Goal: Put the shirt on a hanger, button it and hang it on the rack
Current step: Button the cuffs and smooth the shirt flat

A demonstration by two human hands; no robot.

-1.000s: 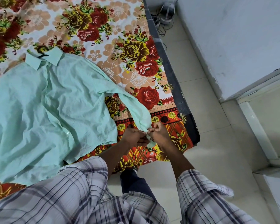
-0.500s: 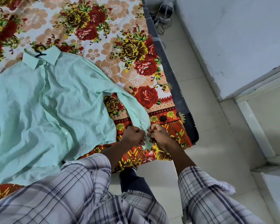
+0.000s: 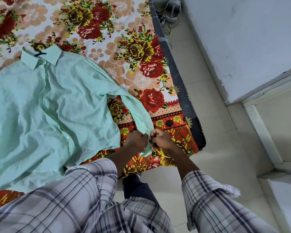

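Note:
A mint-green shirt [image 3: 45, 115] lies spread face up on a flowered bed. The black hook of a hanger [image 3: 39, 53] pokes out of its collar; the rest of the hanger is hidden inside. One sleeve [image 3: 138, 113] runs down to the bed's near corner. There my left hand [image 3: 136, 138] and my right hand [image 3: 160, 137] are pressed together, both pinching the sleeve's cuff [image 3: 148, 149] between the fingertips. A white button [image 3: 67, 137] shows on the shirt front.
The bed [image 3: 141, 68] with its floral sheet fills the upper left; its dark edge runs diagonally. Pale tiled floor lies to the right, a white wall and door frame [image 3: 259, 121] beyond. A small device with cables [image 3: 172, 10] sits on the floor at the top.
Both hands stay at the sleeve cuff, with only small finger movement. The view has shifted slightly.

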